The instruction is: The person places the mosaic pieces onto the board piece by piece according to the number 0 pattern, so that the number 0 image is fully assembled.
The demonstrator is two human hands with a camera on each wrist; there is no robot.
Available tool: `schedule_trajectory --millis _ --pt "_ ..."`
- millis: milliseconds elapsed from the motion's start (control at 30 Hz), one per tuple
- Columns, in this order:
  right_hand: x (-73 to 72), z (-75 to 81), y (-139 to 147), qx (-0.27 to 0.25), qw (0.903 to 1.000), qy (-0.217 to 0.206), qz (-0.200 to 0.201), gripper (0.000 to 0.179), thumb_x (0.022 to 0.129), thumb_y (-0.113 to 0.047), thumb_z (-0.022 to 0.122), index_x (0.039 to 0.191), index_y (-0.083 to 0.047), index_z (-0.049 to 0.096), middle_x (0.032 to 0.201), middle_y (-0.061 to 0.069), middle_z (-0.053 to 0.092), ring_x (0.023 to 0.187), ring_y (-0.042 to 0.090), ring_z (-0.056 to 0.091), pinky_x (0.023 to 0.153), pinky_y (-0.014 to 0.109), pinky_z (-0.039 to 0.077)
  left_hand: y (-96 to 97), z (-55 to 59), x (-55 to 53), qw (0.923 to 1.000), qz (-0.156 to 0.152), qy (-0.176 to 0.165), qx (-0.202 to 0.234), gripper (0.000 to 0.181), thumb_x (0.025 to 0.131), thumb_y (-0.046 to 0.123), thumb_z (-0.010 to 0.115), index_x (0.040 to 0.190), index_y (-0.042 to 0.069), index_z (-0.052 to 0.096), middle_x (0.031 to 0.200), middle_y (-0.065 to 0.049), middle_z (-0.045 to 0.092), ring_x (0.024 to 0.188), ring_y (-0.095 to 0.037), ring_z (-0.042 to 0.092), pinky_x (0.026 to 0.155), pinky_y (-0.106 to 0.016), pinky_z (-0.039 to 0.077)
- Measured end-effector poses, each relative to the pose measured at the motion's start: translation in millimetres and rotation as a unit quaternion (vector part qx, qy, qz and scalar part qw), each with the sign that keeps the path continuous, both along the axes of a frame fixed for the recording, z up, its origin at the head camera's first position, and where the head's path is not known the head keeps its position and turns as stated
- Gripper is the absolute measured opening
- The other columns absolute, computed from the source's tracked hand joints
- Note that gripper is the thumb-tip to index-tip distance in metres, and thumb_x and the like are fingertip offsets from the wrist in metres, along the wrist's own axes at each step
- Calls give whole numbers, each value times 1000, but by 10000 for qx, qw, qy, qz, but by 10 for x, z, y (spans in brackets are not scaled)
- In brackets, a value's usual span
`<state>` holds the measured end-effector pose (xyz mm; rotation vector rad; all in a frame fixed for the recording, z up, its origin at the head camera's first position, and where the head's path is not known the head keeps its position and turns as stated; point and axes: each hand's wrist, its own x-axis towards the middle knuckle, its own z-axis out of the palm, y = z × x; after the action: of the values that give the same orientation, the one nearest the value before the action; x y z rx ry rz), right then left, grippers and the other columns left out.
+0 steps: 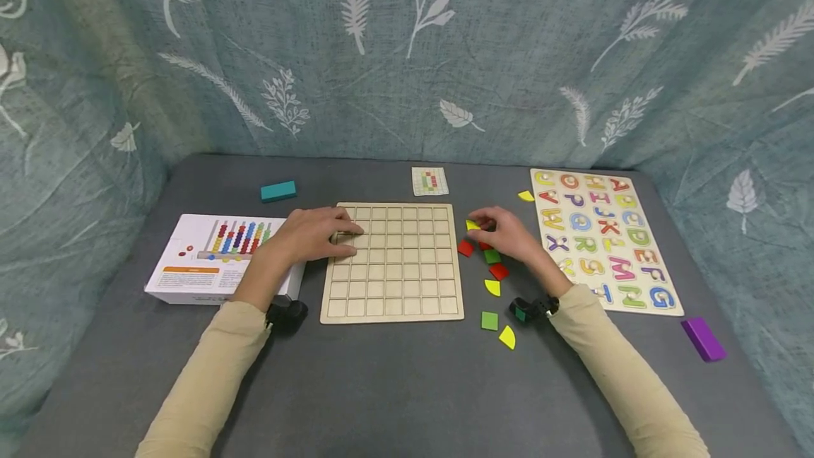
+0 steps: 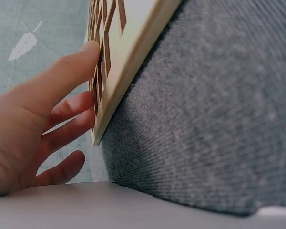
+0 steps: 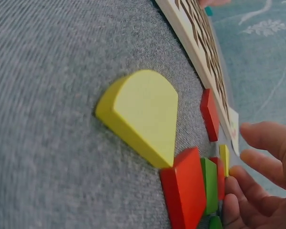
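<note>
My left hand [image 1: 318,232] rests on the left edge of a pale wooden grid board [image 1: 392,321], thumb and fingertips over its left squares. In the left wrist view its fingers [image 2: 69,78] lie at the board's edge. My right hand [image 1: 502,230] hovers over a loose line of coloured pieces right of the board. Its thumb and fingertips spread around a yellow quarter-round piece [image 1: 473,225]. Close by are a red square [image 1: 466,248], a green square [image 1: 492,256] and another red square [image 1: 499,271]. A nearer yellow piece [image 3: 145,112] looms large in the right wrist view.
Farther forward lie a green square [image 1: 490,321] and a yellow piece [image 1: 507,337]. A pattern card [image 1: 429,181] sits behind the board. The alphabet board [image 1: 604,242] and purple block [image 1: 703,339] are right; an abacus box [image 1: 184,253] and teal block [image 1: 278,191] are left.
</note>
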<state>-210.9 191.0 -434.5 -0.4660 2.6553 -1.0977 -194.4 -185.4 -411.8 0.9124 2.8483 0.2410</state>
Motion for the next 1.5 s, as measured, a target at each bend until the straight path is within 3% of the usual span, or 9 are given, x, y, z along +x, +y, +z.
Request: schedule_trajectory --millis 167,400,567,667,933,1500 --pt "-23 -32 -5 -30 10000 21 -77 40 92 -18 66 127 2 60 121 23 59 107 35 58 92 47 47 -10 1 -22 9996 138 -211 141 41 87 45 69 123 27 68 119 3 64 97 -18 63 60 -28 36" --pt "-32 -90 -24 83 9998 91 -129 39 92 -16 66 126 2 61 116 22 58 103 34 58 88 45 48 -17 76 -52 9913 291 -1210 420 41 92 39 65 129 22 64 120 0 65 110 -20 62 86 -46 46" --pt "-40 -109 -33 149 9996 151 -188 37 92 -15 66 124 2 63 114 22 58 101 33 58 87 44 48 -3 113 -132 9820 197 -1719 759 37 94 32 63 128 17 64 119 -4 66 108 -22 62 89 -44 48" --pt "-45 -115 -42 230 9994 151 -212 37 90 -17 68 122 2 64 111 20 59 99 31 57 86 42 47 -19 85 -163 9819 200 -1664 879 35 93 31 65 125 17 66 114 -2 69 103 -19 64 84 -40 49" --pt "-101 -145 -65 323 9984 268 -388 35 88 -18 71 118 0 66 105 17 58 93 29 55 82 36 44 -11 8 -157 9913 491 -947 771 32 89 39 68 119 26 70 107 6 70 95 -13 65 74 -32 45" --pt "-74 -168 -73 378 9972 491 -415 32 88 -18 71 116 -1 67 103 16 58 91 29 55 81 36 44 23 -14 -143 9957 436 -651 502 32 86 39 72 115 27 72 97 8 65 85 -8 59 69 -30 41"
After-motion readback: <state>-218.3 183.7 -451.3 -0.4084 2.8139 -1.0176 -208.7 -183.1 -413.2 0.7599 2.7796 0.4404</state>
